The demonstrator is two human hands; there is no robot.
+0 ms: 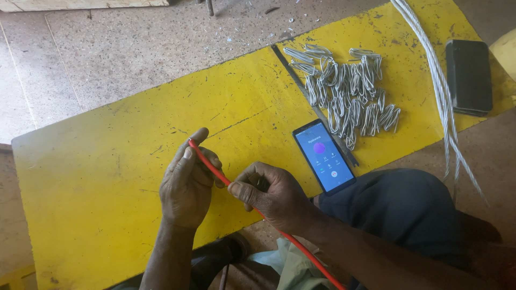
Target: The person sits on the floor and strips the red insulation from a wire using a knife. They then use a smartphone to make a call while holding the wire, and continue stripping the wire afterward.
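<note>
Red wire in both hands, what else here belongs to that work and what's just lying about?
In hand:
red wire
left hand
right hand

Lying about, untouched:
lit phone
dark phone
pile of bent metal clips
metal strip
twisted metal strands
yellow board

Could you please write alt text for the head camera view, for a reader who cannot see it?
Two bare hands, left hand and right hand, hold a red wire over a yellow board. A lit phone and a pile of bent metal clips lie nearby.
</note>
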